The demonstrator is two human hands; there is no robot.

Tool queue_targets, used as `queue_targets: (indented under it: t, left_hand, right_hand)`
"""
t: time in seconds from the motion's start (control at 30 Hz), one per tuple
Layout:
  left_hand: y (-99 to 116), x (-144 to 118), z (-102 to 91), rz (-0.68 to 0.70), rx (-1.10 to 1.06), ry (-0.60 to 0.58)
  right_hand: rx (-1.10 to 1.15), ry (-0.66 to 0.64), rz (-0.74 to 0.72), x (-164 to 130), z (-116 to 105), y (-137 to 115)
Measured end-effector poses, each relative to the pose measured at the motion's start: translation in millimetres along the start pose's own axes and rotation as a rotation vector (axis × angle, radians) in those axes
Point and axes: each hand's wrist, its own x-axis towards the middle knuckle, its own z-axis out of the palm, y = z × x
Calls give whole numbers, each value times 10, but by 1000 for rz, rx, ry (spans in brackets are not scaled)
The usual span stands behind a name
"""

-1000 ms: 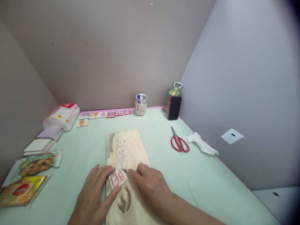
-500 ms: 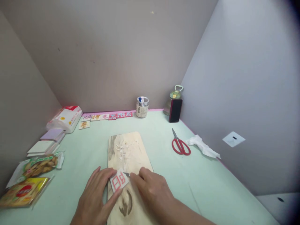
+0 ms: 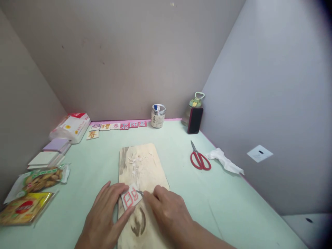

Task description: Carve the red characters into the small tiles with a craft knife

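Phone [image 3: 195,120] before a green-lidded bottle [image 3: 187,114], crumpled white tissue [image 3: 224,161] nearer.

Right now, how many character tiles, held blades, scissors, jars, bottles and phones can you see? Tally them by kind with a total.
Character tiles: 8 (6 in the back row, 1 just in front of it, 1 at the left hand)
Blade in the right hand: 1
Scissors: 1
Jar: 1
Bottle: 1
Phone: 1
Total: 13
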Motion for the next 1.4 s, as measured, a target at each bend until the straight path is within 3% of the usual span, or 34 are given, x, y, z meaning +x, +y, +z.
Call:
queue_targets:
  t: [0.17, 0.37, 0.5, 0.67, 1.03, 1.2, 1.4]
  left_hand:
    - [-2, -3, 4, 16, -8, -2]
    - [15, 19, -17, 34, 12, 8]
    - [19, 16, -26, 34, 6, 9]
    - [2, -2, -13, 10, -12, -4]
    - [10, 19, -23, 9, -22, -2]
    - [9, 29, -25, 26, -22, 0]
    - [-3, 9, -6, -7, -37, -19]
  right_hand:
    - [-19, -18, -8, 64, 29, -12]
    - [69, -122, 105, 142, -29, 45]
    - [146, -77, 83, 48, -90, 55]
    - [81, -38, 48, -18, -78, 34]
    - [111, -154, 102, 147, -66, 23]
    - [206, -145, 90, 63, -89, 61]
    - [169, -105, 59, -18, -110, 70]
